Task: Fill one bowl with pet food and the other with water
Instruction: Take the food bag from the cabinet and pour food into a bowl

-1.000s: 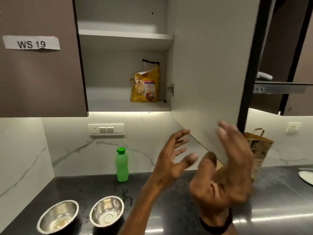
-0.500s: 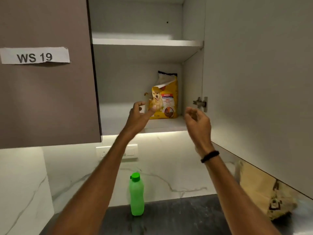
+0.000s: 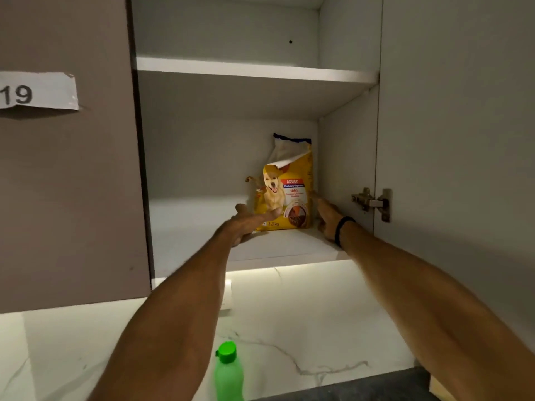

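Observation:
A yellow pet food bag (image 3: 286, 192) with a dog picture stands upright at the back right of the open cabinet's lower shelf (image 3: 202, 235); its top is torn open. My left hand (image 3: 249, 222) reaches onto the shelf, fingers extended and touching the bag's lower left front. My right hand (image 3: 325, 217), with a black wristband, is at the bag's right side, fingers spread beside it. Neither hand has closed around the bag. A green water bottle (image 3: 228, 371) stands below against the marble wall. The bowls are out of view.
The open cabinet door (image 3: 457, 140) hangs at the right with its hinge (image 3: 372, 202) near my right wrist. A closed brown door (image 3: 66, 169) with a paper label is at the left. The upper shelf (image 3: 254, 70) holds nothing visible. A dark counter edge (image 3: 376, 386) shows below.
Both hands have risen from in front of the counter into the cabinet and reached the pet food bag. The view has moved up and closer, so the bowls have dropped out of sight.

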